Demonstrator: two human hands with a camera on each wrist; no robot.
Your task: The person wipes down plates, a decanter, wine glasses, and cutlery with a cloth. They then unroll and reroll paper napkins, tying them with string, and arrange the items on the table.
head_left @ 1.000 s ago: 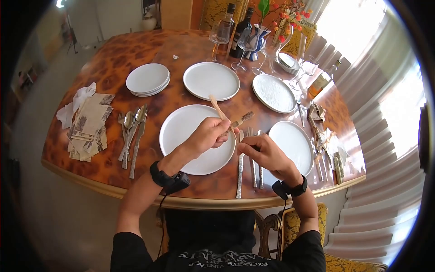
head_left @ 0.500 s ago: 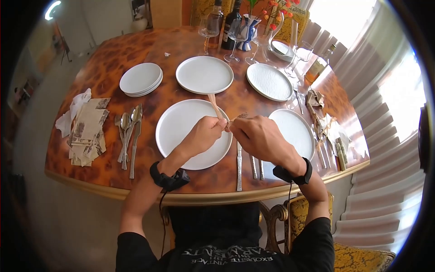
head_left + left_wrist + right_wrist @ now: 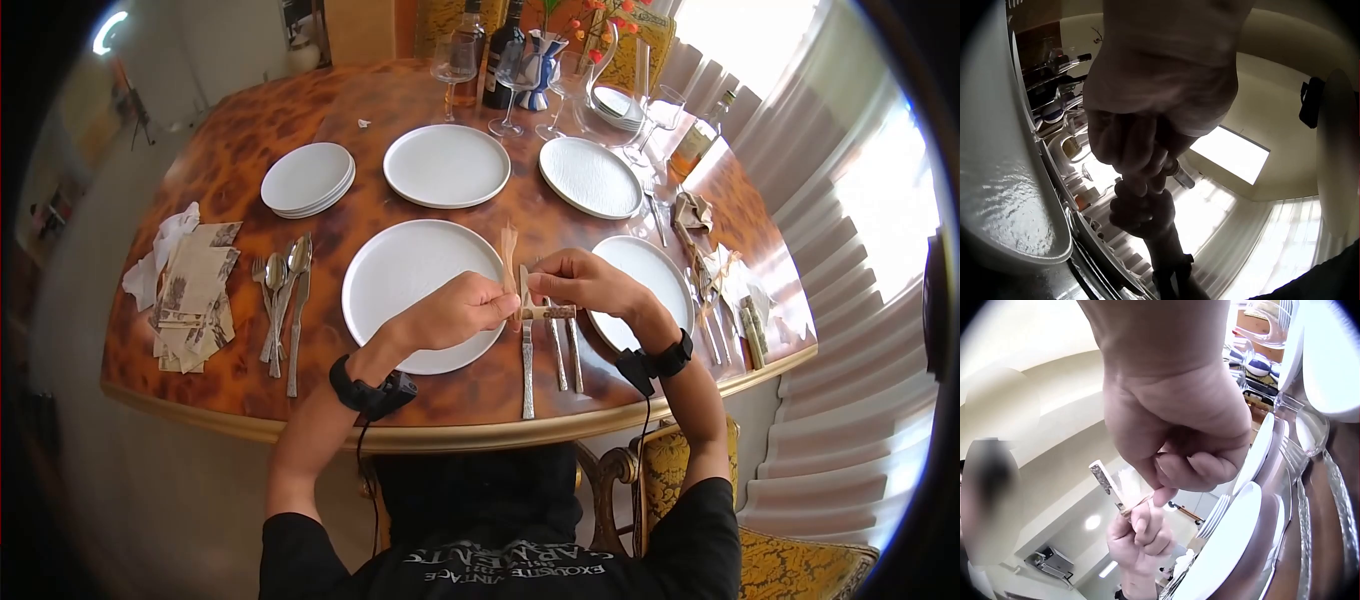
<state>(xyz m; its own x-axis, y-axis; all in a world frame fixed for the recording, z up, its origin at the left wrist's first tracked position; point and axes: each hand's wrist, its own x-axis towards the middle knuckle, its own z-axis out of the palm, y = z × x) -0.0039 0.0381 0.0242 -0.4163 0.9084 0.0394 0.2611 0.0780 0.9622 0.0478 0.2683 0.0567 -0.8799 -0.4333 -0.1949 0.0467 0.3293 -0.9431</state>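
In the head view my left hand (image 3: 462, 308) grips a slim patterned paper roll (image 3: 556, 313), its free end pointing right above the cutlery. A tan ribbon (image 3: 508, 258) stands up from my left fingertips. My right hand (image 3: 590, 282) is just right of it, fingers curled. The right wrist view shows the roll (image 3: 1105, 481) upright in the left hand (image 3: 1141, 537). From the wrap round the roll, a thin stretch of ribbon (image 3: 1140, 504) runs to my right thumb and fingertips, which pinch it. In the left wrist view, the left hand (image 3: 1154, 112) hides most of the roll.
Below my hands are a large white plate (image 3: 420, 290) and a knife (image 3: 528, 370) beside forks (image 3: 558, 360). Patterned paper sheets (image 3: 195, 280) and spoons (image 3: 280, 300) lie left. More plates (image 3: 447, 165), wine glasses (image 3: 453, 65) and bottles (image 3: 505, 55) stand farther back; finished-looking rolls (image 3: 752, 330) lie right.
My right hand came up to meet the left, then drew back slightly right and down. The roll has swung from pointing up-right to pointing right, and the ribbon's loose end has shifted right.
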